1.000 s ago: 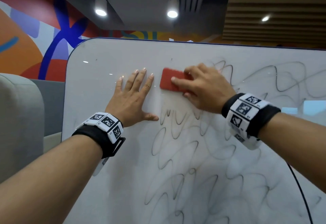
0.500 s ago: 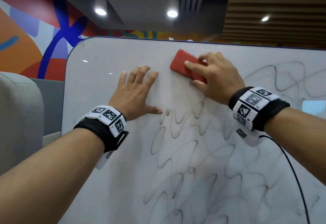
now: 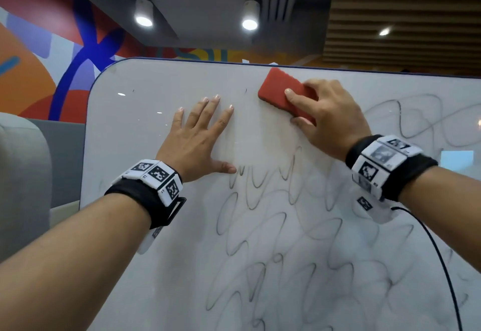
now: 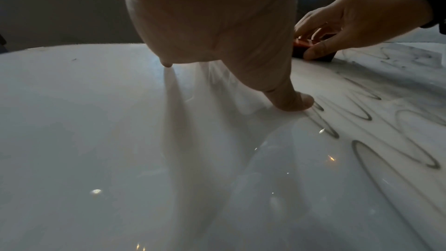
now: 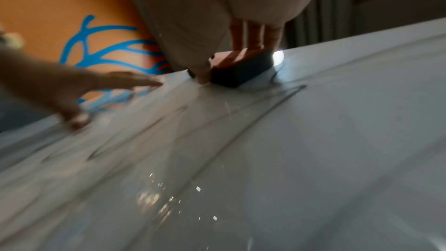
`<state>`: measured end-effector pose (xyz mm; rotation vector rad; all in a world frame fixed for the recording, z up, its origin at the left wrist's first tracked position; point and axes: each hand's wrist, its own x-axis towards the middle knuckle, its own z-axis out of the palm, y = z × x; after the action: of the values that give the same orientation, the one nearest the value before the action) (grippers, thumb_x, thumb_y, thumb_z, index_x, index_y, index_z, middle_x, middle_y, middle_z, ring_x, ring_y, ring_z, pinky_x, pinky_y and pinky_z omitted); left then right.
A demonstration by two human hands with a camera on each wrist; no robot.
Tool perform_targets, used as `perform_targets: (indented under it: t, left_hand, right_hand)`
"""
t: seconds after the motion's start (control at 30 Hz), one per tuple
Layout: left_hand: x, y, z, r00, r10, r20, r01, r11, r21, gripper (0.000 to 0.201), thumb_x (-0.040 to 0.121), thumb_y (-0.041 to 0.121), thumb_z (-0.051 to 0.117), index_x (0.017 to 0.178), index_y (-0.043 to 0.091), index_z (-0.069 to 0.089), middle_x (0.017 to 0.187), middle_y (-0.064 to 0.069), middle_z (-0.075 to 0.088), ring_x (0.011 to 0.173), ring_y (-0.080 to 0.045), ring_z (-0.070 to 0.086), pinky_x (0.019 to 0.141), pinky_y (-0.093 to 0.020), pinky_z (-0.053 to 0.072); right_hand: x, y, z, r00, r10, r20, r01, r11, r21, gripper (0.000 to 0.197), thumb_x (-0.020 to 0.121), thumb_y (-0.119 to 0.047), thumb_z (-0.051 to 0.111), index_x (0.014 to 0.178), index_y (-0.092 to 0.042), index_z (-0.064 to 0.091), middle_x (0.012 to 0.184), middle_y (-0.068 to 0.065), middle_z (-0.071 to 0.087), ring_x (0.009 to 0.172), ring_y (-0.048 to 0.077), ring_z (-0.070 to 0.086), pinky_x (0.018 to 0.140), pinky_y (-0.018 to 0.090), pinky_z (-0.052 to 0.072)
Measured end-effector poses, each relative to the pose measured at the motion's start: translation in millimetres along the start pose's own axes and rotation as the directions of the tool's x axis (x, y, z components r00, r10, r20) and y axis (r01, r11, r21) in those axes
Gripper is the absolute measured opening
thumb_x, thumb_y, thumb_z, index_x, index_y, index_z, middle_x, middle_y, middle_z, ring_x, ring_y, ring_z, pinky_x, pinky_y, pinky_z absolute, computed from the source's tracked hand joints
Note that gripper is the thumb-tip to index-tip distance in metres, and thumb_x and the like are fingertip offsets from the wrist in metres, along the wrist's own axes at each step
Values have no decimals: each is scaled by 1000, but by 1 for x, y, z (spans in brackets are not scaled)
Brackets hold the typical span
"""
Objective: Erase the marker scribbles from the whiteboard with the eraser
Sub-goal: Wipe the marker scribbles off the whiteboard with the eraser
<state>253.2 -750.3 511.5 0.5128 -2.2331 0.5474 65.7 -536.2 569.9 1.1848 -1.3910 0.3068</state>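
Observation:
A white whiteboard (image 3: 145,265) fills the lower head view. Grey marker scribbles (image 3: 273,247) loop across its middle, bottom and right side (image 3: 416,119). My right hand (image 3: 330,117) grips a red eraser (image 3: 277,87) flat against the board close under its top edge. The eraser's dark felt side (image 5: 231,77) touches the board in the right wrist view, and the eraser (image 4: 313,49) shows again in the left wrist view. My left hand (image 3: 195,140) lies flat on the board with straight, spread fingers, left of the eraser. Its thumb (image 4: 289,100) touches the first scribble loops.
The strip of board (image 3: 263,135) between my two hands looks wiped. A grey padded seat (image 3: 23,174) stands left of the board. A painted wall (image 3: 39,70) and ceiling lamps (image 3: 250,23) lie behind. A black cable (image 3: 437,252) hangs from my right wrist over the board.
My right hand has slid the eraser up and to the right, from beside my left fingertips to just under the board's top edge. The scribbles there are gone. My left hand stayed flat.

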Motion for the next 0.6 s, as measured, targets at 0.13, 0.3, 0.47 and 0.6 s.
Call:
perform_targets:
  t: [0.13, 0.3, 0.47, 0.6]
  left_hand:
    - [-1, 0, 2, 1000, 8, -14, -8, 1000, 4, 121, 71, 86, 50, 154, 33, -20, 162, 1, -25, 151, -20, -19, 122, -53, 1]
    - [-1, -1, 2, 1000, 9, -12, -9, 1000, 9, 120, 71, 86, 48, 154, 33, -21, 162, 1, -26, 150, -20, -20, 122, -53, 0]
    - [-2, 0, 2, 1000, 4, -10, -4, 1000, 3, 118, 73, 85, 49, 154, 33, -20, 163, 2, -24, 151, -20, -19, 122, -53, 0]
    - [-6, -2, 4, 999, 13, -32, -13, 1000, 8, 120, 71, 86, 48, 155, 32, -18, 163, 1, -21, 151, -20, -16, 122, -54, 3]
  right_hand:
    - [-32, -31, 20, 961, -271, 59, 271, 962, 11, 49, 87, -24, 69, 133, -12, 60, 121, 23, 57, 97, 40, 55, 81, 48, 51]
    - [-24, -29, 7, 921, -367, 134, 369, 929, 3, 48, 88, -28, 69, 134, -16, 60, 120, 21, 60, 96, 36, 58, 76, 45, 53]
    - [1, -27, 0, 999, -13, 43, 14, 1000, -8, 54, 85, -29, 74, 135, -16, 59, 121, 21, 60, 100, 38, 56, 79, 48, 54]
    - [-31, -50, 20, 976, -206, 77, 207, 978, -5, 52, 82, -26, 70, 131, -15, 61, 118, 20, 59, 94, 37, 56, 74, 45, 52]
